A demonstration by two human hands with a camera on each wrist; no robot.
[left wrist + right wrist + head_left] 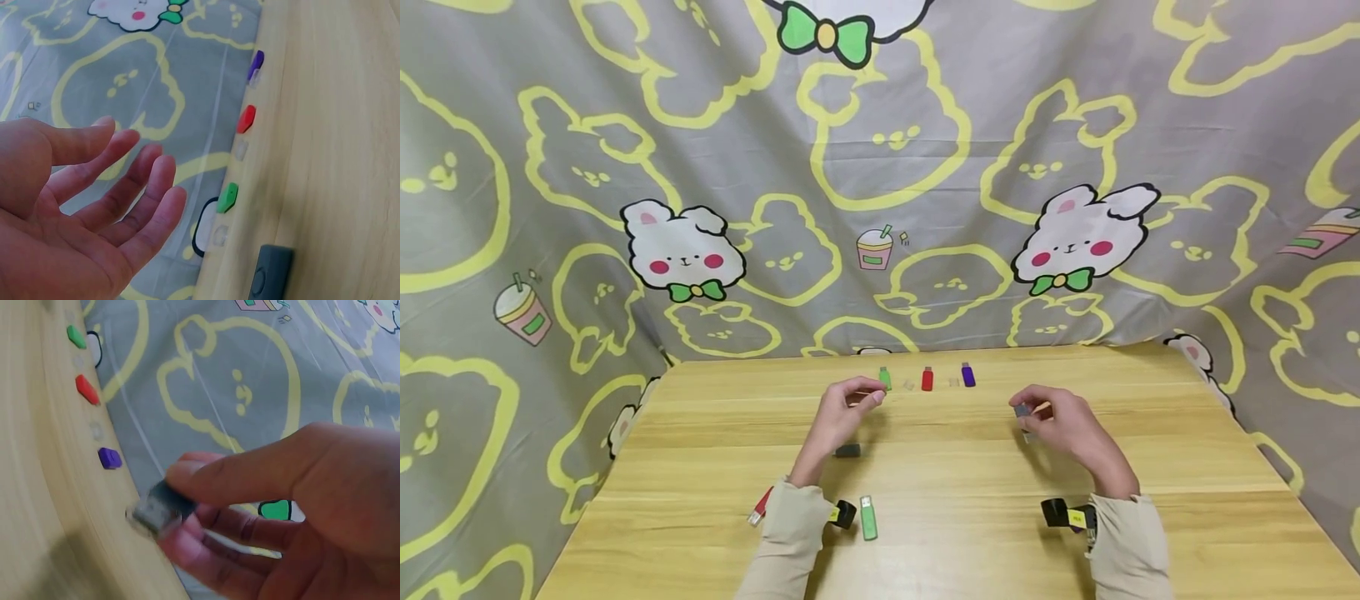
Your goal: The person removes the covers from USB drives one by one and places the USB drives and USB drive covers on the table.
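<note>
Grey curtain [880, 167] printed with yellow outlines and white rabbits fills the upper frame, above a wood-grain counter [955, 500]. At lower left, a red USB stick [762, 504] lies partly hidden by the left sleeve [793, 533]; if that forearm sweeps sideways, the cuff could drag it. Farther up, the left hand [846, 410] hovers with its grip loosely spread, holding nothing. Just beside its wrist lies a dark grey USB stick [847, 451], where a lowered wrist might knock it. Right of the left cuff, a green USB stick [868, 521] lies flat, plug toward the top of the frame, equally exposed to a careless sleeve.

Across the centre, along the counter's back edge, come a second green stick [884, 378], a clear piece [908, 385], a second red stick [928, 380], another clear piece [953, 382] and a purple stick [967, 376]. Being nearly see-through, the clear pieces could easily be overlooked and brushed out of place.

Right of centre, the held USB stick [1022, 412], also dark grey, is pinched between thumb and fingers of the right hand [1063, 421], tilted and apparently off the counter. With only a short body to grasp, it could twist or slip if the pinch loosens; blur hides whether its plug is covered.
</note>
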